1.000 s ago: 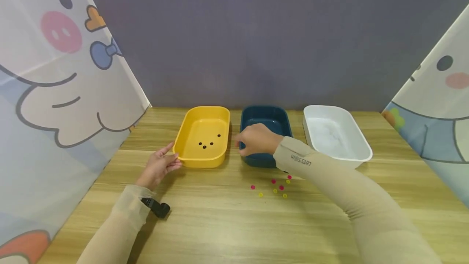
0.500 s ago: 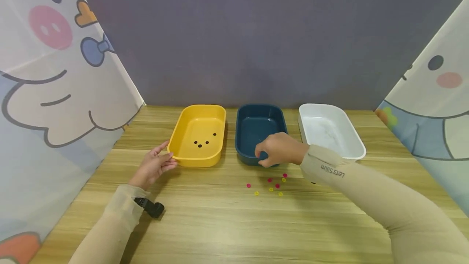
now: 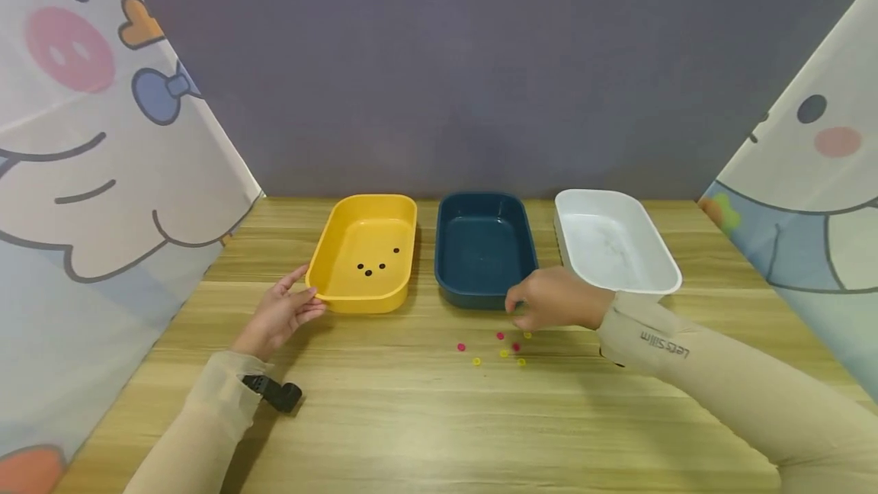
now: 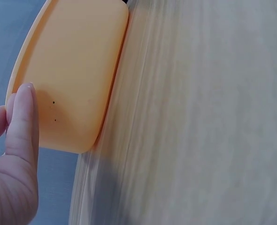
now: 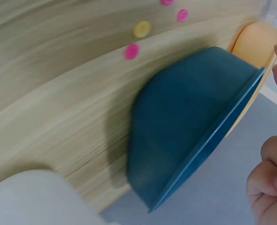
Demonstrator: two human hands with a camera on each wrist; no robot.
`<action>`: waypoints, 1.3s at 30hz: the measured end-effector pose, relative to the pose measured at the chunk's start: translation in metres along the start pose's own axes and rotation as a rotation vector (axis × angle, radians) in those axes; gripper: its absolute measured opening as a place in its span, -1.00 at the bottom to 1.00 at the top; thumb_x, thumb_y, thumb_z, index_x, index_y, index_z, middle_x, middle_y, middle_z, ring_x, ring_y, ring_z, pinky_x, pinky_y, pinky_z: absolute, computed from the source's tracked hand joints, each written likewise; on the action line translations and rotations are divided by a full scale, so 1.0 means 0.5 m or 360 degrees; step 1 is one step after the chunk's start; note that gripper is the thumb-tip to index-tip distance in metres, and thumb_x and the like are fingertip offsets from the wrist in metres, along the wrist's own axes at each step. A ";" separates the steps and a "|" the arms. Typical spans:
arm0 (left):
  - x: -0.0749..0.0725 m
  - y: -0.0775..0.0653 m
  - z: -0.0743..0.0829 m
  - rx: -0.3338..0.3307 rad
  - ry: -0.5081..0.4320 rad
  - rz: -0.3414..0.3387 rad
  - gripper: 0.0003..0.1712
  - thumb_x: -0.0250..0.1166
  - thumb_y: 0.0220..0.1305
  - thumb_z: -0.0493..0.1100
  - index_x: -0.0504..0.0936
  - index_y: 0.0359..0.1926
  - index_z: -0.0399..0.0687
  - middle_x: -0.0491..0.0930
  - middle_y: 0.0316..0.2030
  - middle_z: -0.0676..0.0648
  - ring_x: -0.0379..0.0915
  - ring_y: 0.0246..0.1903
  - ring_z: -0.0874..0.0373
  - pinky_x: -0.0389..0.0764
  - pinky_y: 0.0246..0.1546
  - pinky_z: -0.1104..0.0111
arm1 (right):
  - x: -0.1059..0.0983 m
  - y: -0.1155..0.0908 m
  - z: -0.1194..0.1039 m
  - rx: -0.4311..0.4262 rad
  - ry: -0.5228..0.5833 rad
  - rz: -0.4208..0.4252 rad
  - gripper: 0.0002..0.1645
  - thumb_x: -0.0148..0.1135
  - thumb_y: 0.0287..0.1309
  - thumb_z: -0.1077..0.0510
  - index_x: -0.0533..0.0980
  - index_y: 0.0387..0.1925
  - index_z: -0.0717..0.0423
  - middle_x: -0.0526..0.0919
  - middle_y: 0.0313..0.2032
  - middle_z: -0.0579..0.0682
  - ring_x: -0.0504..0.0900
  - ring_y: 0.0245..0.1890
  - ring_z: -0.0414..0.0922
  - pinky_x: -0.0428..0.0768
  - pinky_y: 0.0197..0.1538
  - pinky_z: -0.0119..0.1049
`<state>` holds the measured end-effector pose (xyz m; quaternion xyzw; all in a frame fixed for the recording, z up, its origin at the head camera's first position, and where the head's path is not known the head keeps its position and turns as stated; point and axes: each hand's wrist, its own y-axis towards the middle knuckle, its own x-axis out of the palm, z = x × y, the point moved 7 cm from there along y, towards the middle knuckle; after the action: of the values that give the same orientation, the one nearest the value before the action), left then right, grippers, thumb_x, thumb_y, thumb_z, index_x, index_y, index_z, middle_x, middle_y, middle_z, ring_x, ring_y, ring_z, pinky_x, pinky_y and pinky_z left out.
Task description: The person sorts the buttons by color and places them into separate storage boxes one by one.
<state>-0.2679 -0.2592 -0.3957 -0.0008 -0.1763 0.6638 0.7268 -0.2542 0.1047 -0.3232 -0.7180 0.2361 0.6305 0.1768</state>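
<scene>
My left hand (image 3: pixel 277 315) pinches the near left corner of the yellow tray (image 3: pixel 360 303), thumb at the rim, fingers against the outer wall. Several black buttons (image 3: pixel 368 273) lie on that tray's floor. My right hand (image 3: pixel 557 298) hovers at the near right corner of the dark blue tray (image 3: pixel 480 300). Its fingers are loosely bent, thumb and index tip apart, with nothing seen between them. Just below it, pink buttons (image 3: pixel 461 347) and yellow buttons (image 3: pixel 476 361) are scattered on the wooden table. Some show in the right wrist view, including a yellow button (image 5: pixel 142 29).
A white tray (image 3: pixel 613 238) stands to the right of the blue one, behind my right forearm. The three trays form a row along the back of the wooden table (image 3: pixel 384 418), before a grey wall (image 3: pixel 439 67). Printed cartoon curtains (image 3: pixel 137 197) flank both sides.
My right hand has moved right and nearer, from over the blue tray to beside the loose buttons, one of which it now covers. My left hand keeps its hold on the yellow tray.
</scene>
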 end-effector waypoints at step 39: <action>-0.003 -0.001 0.003 -0.0049 0.0001 0.0039 -0.20 -0.06 0.45 -0.40 -0.30 0.51 -0.09 0.61 -0.52 -0.05 0.62 -0.51 0.21 0.71 -0.30 0.40 | 0.091 -0.057 0.012 0.0035 0.0303 -0.0033 -0.88 0.33 -0.09 0.18 0.69 -0.40 -0.03 0.54 -0.59 -0.36 0.18 -0.65 -0.45 0.32 -0.58 -0.53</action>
<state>-0.2679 -0.2611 -0.3949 -0.0144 -0.1863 0.6700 0.7185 -0.2389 0.1262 -0.3705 -0.7751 0.2513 0.5549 0.1679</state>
